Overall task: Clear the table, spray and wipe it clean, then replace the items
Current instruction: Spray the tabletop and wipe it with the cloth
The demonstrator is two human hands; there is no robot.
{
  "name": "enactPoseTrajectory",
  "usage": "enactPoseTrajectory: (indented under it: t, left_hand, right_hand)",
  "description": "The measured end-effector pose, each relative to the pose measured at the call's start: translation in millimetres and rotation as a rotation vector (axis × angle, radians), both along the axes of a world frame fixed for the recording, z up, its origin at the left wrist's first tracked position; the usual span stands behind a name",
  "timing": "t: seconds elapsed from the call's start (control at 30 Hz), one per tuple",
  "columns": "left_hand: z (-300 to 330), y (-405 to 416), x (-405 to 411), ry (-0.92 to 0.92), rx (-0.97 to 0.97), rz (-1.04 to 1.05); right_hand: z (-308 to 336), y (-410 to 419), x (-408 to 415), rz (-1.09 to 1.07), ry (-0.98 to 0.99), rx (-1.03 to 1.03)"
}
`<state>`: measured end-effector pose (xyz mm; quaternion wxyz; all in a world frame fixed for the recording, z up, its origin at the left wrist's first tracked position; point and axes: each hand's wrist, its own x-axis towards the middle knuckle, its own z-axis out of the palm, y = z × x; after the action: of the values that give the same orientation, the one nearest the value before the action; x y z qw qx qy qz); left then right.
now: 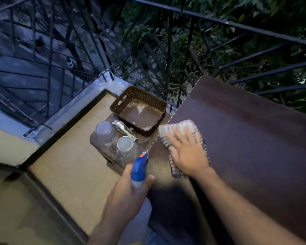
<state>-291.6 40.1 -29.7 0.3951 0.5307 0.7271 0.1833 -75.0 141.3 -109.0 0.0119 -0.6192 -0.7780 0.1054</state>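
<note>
Two hands: we see both at work, the left hand (pixel 129 190) near the basket side, the right hand (pixel 187 152) on the bench.
Left hand: its fingers curl round the neck of the spray bottle (pixel 139 167), thumb on the near side; the blue head points away from us toward the basket.
Right hand: fingers spread and flat, pressing the cloth (pixel 182 131) down on the bench (pixel 245 138); it holds nothing in a curl.
Cloth: striped, light and dark, crumpled, lying at the bench's left edge, just right of the basket; part of it shows beyond the fingertips and part below the palm.
Bench: dark brown top, to the right of the basket and higher than it; we see nothing on it but the cloth and the right hand.
Basket: brown, perforated walls (pixel 140 93), standing on a low stool (pixel 113 161) beside the bench's left edge.
Glasses: two clear ones (pixel 104 129) (pixel 126 145), upside down, in front of the basket on the same stool.
Packet: a silvery one (pixel 124 129), between the glasses and the basket; blurred, so we cannot tell what it is.
Railing: dark metal bars (pixel 168 55) behind the basket, with leaves beyond.
</note>
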Motion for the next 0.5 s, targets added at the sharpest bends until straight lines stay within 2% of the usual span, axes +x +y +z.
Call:
enactPoseTrajectory:
  t: [0.1, 0.2, 0.5]
  left_hand:
    - [-7.6, -24.0, -14.5, 0.058, -0.083, -0.009]
    - [-15.4, -46.5, -24.7, 0.106, -0.121, 0.001]
    - [-3.2, -73.3, -36.2, -0.028, -0.088, 0.098]
  right_hand:
    - [1.3, 26.7, 10.4, -0.200, 0.005, -0.045]
    - [5.0, 17.9, 2.6, -0.205, 0.018, -0.045]
    - [6.9, -136.3, -70.8, 0.400, 0.024, -0.083]
